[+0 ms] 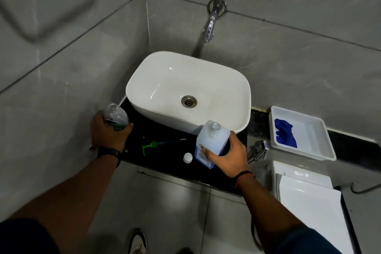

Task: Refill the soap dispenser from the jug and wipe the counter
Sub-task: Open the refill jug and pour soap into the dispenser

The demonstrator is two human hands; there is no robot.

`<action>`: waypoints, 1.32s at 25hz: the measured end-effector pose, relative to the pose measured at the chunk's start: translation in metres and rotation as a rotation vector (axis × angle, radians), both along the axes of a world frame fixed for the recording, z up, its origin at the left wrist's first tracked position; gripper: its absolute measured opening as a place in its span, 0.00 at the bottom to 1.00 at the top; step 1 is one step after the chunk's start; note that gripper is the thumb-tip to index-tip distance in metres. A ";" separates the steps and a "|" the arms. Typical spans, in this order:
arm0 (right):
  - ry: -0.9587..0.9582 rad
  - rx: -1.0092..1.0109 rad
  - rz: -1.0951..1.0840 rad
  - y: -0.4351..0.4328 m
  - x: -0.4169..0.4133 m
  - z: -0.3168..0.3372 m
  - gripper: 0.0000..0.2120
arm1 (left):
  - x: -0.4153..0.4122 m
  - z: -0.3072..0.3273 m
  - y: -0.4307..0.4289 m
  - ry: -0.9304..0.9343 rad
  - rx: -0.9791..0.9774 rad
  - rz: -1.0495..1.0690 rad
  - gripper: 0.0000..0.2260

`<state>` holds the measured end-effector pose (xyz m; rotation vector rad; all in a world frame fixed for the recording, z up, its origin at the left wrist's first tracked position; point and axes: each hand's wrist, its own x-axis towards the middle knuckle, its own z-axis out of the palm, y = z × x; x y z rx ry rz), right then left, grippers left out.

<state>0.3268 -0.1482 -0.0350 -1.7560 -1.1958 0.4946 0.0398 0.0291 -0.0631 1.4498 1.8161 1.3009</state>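
My left hand (108, 133) grips a clear soap dispenser bottle (115, 116) with a green label and an uncapped neck, at the left end of the black counter (165, 161). My right hand (228, 155) grips a translucent white jug (212, 140) with a blue label, upright in front of the basin, its mouth uncovered. Between the hands a green pump head (152, 145) with its tube lies flat on the counter. A small white cap (187, 158) lies just left of the jug.
A white basin (188, 90) fills the counter's back half under a wall tap (212, 20). At the right a white tray (302, 133) holds a blue cloth (285, 133). A chrome sprayer (257, 149) and a white toilet cistern (307, 192) stand below it.
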 end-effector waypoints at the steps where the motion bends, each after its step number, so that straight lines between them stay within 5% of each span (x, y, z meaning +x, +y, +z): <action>1: -0.002 0.051 -0.007 0.002 -0.003 0.015 0.26 | 0.005 0.017 -0.004 0.016 0.050 -0.019 0.35; 10: -0.123 0.145 0.051 0.047 0.010 0.198 0.31 | 0.093 0.134 -0.043 -0.086 0.163 -0.284 0.38; 16: -0.489 -0.045 0.239 0.050 0.018 0.288 0.29 | 0.120 0.169 -0.059 -0.016 0.199 -0.392 0.41; 24: -0.759 -0.311 0.320 0.040 0.025 0.316 0.26 | 0.134 0.184 -0.074 0.003 0.177 -0.406 0.40; 33: -0.847 -0.423 0.365 0.037 0.029 0.330 0.27 | 0.145 0.185 -0.087 0.047 0.136 -0.420 0.40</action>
